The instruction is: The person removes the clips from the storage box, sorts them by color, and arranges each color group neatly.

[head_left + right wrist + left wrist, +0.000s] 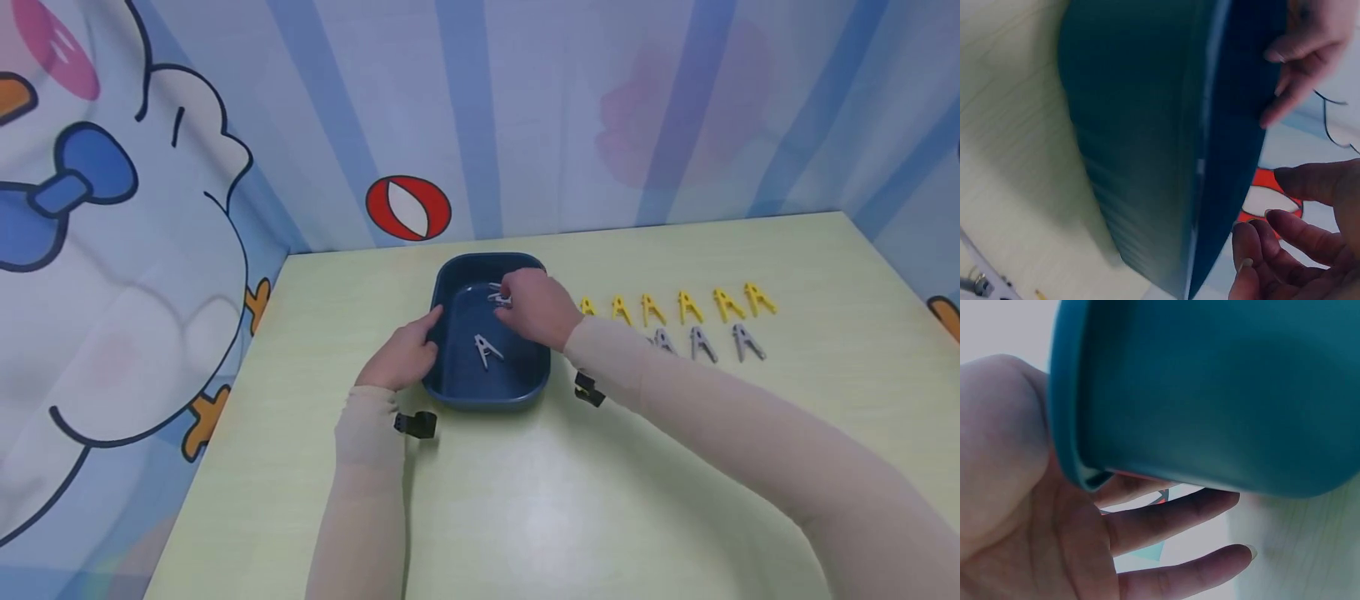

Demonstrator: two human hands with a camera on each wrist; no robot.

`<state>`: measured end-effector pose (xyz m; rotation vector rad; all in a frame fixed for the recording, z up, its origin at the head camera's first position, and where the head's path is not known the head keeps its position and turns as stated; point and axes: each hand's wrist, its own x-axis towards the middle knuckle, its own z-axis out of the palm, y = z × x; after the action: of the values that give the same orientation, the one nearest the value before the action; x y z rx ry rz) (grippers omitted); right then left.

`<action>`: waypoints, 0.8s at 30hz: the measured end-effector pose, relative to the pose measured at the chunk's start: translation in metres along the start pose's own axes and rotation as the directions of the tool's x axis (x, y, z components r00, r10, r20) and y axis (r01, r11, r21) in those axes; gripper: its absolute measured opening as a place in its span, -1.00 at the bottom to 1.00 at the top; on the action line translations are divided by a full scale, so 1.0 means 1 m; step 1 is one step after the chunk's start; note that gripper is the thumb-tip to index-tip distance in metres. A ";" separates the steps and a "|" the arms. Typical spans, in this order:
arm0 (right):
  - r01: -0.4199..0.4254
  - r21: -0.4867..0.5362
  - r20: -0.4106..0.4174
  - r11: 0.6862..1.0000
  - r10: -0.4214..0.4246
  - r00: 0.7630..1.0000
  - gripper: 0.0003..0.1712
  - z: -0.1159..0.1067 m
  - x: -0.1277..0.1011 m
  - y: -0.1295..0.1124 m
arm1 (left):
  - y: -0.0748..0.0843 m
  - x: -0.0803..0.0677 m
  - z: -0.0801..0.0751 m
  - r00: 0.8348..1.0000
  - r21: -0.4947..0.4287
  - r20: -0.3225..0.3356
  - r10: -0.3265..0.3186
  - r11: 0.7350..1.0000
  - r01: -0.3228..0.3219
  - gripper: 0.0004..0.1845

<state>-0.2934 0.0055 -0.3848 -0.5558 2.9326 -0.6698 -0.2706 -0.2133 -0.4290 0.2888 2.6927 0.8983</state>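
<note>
A grey plastic clothes peg (498,296) sits pinched in the fingertips of the right hand (538,308), held low inside the dark blue oval plastic tub (457,393) near its far end. A second grey peg (486,349) lies loose on the tub's floor. The left hand (405,357) rests open-fingered against the tub's near-left wall — seemingly to steady it. To the right on the pale green worktop (525,500), yellow pegs (678,307) and more grey pegs (705,343) lie in two neat rows — apparently sorted by colour.

Bare hands (401,357), long pale beige sleeves (712,417), small black wrist-mounted cameras (415,424) strapped below each cuff.
</note>
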 end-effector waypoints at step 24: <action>0.210 -0.214 0.309 0.954 -0.138 0.941 -0.50 0.056 0.024 -0.008 | 0.001 -0.002 -0.002 0.999 0.010 0.001 0.033 0.999 -0.033 -0.37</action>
<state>-0.3045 -0.0332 -0.4317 -0.8666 2.7194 -0.2109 -0.2691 -0.2149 -0.4264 0.3362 2.7002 0.8935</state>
